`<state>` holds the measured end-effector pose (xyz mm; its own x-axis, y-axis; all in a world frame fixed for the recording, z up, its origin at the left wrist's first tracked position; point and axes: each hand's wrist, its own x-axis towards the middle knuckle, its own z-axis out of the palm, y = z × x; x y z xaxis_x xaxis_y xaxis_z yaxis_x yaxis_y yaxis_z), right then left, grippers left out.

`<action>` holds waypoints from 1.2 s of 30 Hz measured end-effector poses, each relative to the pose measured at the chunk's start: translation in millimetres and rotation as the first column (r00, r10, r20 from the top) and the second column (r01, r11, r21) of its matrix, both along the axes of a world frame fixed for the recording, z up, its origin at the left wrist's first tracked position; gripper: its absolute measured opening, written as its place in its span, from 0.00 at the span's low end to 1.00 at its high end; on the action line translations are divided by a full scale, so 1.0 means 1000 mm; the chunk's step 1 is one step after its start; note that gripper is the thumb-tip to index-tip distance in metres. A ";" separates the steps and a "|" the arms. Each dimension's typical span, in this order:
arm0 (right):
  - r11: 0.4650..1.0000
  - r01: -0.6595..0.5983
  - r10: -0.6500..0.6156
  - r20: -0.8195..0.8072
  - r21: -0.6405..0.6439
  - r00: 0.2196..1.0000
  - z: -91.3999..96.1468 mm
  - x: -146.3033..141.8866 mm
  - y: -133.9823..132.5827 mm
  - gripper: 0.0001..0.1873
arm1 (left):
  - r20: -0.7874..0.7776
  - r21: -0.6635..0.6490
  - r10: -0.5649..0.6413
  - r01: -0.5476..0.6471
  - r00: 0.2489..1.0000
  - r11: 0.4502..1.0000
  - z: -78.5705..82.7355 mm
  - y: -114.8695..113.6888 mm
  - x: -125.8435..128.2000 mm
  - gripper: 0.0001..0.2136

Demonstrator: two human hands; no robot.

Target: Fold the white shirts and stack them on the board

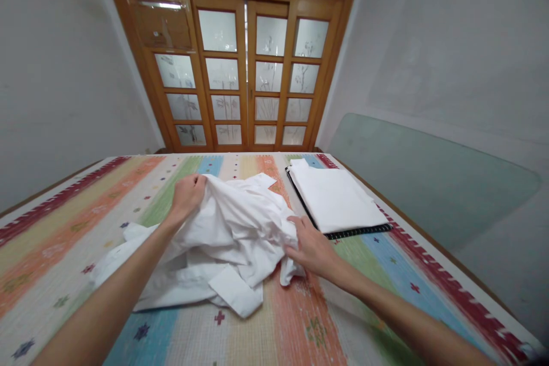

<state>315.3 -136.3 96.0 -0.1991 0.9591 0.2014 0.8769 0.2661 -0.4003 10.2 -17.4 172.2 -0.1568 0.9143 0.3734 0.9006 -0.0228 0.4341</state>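
Observation:
A crumpled white shirt [227,223] lies spread over the middle of the striped cover, its cuffs and sleeves loosely folded about. My left hand [187,195] is closed on the far left part of the shirt and lifts the cloth a little. At the shirt's right side, my right hand [307,243] grips a bunched edge between thumb and fingers. One flat white cuff [237,290] rests at the near side of the shirt. The inner folds are hidden under the cloth.
To the right, a folded white garment [337,197] lies on top of a folded black item with white marks [360,232]. The striped cover [98,229] spreads over the flat surface. Beyond it stand wooden doors with glass panes [246,74]; walls rise on both sides.

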 end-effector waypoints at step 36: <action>0.947 -0.319 0.091 -0.915 -0.043 0.393 0.077 -0.063 0.163 0.22 | -0.229 0.127 0.030 0.000 0.973 0.992 0.024 -0.025 -0.089 0.13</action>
